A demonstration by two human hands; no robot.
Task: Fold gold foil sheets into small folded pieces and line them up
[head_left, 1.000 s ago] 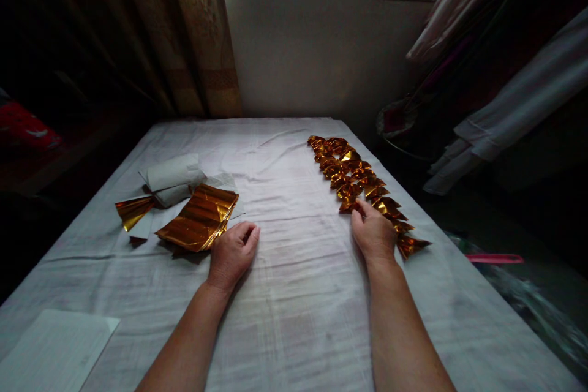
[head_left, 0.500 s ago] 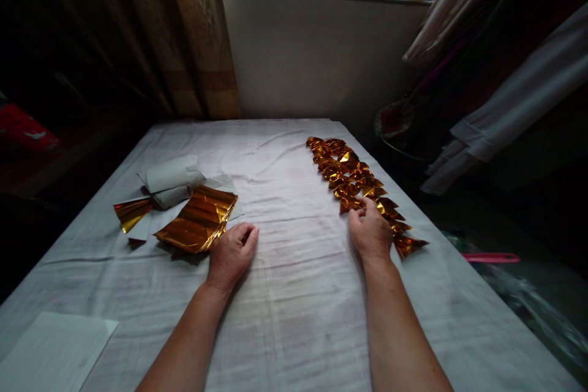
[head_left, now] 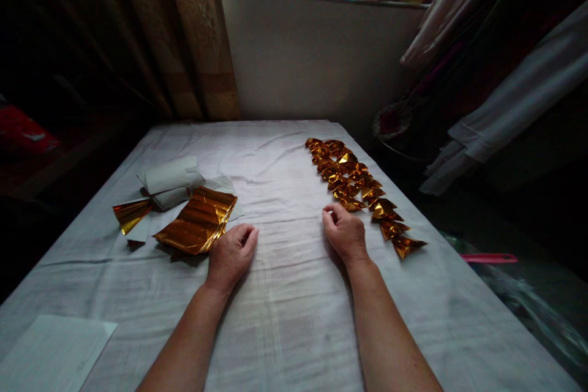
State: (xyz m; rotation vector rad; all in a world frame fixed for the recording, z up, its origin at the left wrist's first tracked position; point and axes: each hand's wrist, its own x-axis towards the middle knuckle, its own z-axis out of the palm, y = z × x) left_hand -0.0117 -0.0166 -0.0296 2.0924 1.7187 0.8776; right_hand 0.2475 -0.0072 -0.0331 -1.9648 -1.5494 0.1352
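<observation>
My left hand [head_left: 232, 256] rests on the cloth with its fingers curled closed, just right of a stack of gold foil sheets [head_left: 197, 220]; no object shows in it. Two rows of folded gold foil pieces [head_left: 346, 174] run along the right side of the table. Close to the near end of the left row lies my right hand [head_left: 344, 229], its fingers curled in and nothing visible in them. A single gold foil sheet [head_left: 131, 214], pinched to a fan shape, lies left of the stack. Behind the stack is a crumpled pale paper wrapper [head_left: 169, 180].
A light cloth [head_left: 285, 318] covers the table. White paper [head_left: 55, 349] lies at the near left corner. Beyond the right edge are a pink handle [head_left: 489, 258] and clear plastic. Clothes [head_left: 519, 98] hang at the right, and a curtain [head_left: 197, 30] at the back left.
My right hand has moved left, off the folded foil pieces and onto the cloth beside them. My left hand has stayed in place beside the stack.
</observation>
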